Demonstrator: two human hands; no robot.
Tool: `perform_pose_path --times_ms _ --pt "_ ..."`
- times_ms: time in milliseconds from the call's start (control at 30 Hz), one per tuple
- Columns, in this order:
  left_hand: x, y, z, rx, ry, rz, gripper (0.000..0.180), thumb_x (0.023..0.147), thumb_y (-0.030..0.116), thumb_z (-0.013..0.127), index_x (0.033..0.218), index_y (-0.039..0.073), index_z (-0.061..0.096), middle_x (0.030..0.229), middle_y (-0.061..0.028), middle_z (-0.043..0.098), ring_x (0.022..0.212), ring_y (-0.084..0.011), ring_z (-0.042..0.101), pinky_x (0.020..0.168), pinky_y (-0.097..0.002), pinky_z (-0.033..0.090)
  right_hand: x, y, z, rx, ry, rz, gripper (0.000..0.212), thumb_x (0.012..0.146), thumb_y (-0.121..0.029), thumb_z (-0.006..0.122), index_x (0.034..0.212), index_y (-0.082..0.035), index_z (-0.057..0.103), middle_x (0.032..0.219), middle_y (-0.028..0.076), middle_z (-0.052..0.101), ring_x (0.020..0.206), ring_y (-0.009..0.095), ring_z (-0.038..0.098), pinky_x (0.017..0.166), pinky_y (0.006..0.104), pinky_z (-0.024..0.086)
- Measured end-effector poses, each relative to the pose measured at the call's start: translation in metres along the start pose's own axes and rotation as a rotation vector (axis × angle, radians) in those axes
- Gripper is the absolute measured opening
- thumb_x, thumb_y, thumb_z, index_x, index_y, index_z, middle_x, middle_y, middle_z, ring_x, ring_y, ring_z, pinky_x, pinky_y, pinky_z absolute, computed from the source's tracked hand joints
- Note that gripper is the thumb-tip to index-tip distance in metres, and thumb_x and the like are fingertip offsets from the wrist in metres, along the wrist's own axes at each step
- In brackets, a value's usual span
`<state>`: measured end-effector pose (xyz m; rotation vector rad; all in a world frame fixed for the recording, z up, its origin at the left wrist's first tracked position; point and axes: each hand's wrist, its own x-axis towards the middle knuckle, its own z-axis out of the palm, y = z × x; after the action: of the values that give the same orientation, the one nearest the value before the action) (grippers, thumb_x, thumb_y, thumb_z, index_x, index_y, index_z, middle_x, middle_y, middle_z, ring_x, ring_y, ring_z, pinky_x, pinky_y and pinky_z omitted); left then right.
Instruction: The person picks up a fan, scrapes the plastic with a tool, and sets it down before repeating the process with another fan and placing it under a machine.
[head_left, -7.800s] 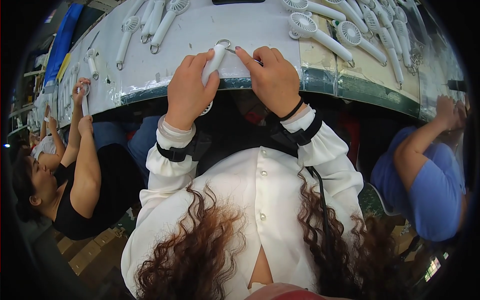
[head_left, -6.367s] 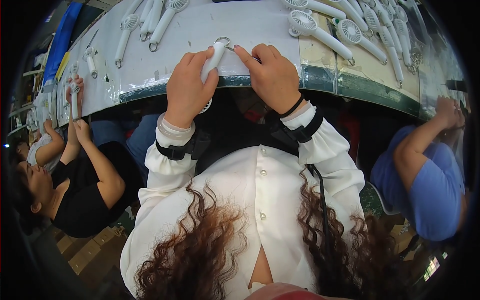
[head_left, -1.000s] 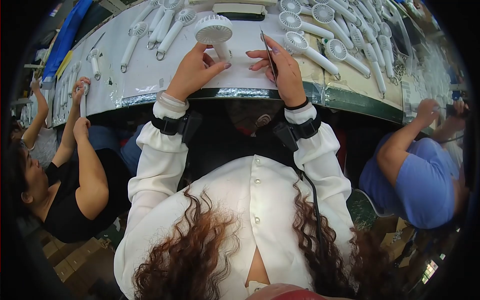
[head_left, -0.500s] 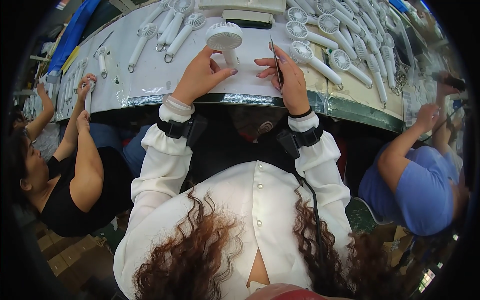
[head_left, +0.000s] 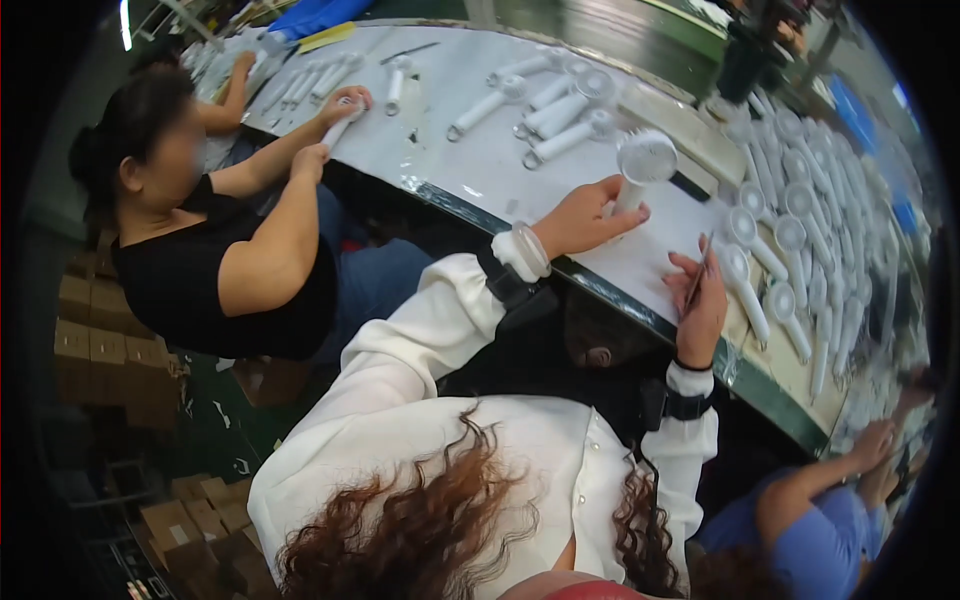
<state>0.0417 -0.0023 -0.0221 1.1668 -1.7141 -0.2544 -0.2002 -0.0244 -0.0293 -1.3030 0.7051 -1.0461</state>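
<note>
My left hand [head_left: 578, 218] grips the white handheld fan [head_left: 642, 168] by its handle, upright on the white worktable [head_left: 470, 160]. My right hand [head_left: 702, 305] pinches a thin dark tool [head_left: 697, 280], just right of it.

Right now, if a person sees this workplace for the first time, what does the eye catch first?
Most striking is the white handheld fan held upright on the pale worktable by the left hand, at the centre of the view. Close to it, the right hand holds a thin dark tool near the table's front edge. To the right lie many more white fans in rows, and at the upper left a co-worker in a black top handles another one.
</note>
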Motion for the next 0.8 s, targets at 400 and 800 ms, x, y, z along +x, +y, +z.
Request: perform_pose_path --times_ms 400,800 --pt "-0.008 -0.152 -0.230 0.608 0.672 -0.731 0.037 0.089 0.020 0.048 0.124 0.014 0.041 0.100 -0.0232 0.064 0.089 -0.0428 0.062 0.079 -0.0490 0.046 0.002 -0.007 0.009 -0.087 -0.023 0.004 0.050 0.102 -0.032 0.028 0.136 0.001 0.042 0.096 0.007 0.064 0.071 0.006 0.054 0.049 0.0157 0.032" --pt "-0.008 -0.194 -0.244 1.002 0.310 -1.044 0.035 0.081 0.019 0.049 0.112 0.018 0.065 0.113 -0.0174 0.063 0.110 -0.0355 0.056 0.095 -0.0417 0.043 0.005 -0.006 0.008 -0.088 -0.033 0.017 0.048 0.102 -0.031 0.032 0.136 0.002 0.042 0.096 0.007 0.063 0.071 0.006 0.054 0.051 0.0160 0.032"
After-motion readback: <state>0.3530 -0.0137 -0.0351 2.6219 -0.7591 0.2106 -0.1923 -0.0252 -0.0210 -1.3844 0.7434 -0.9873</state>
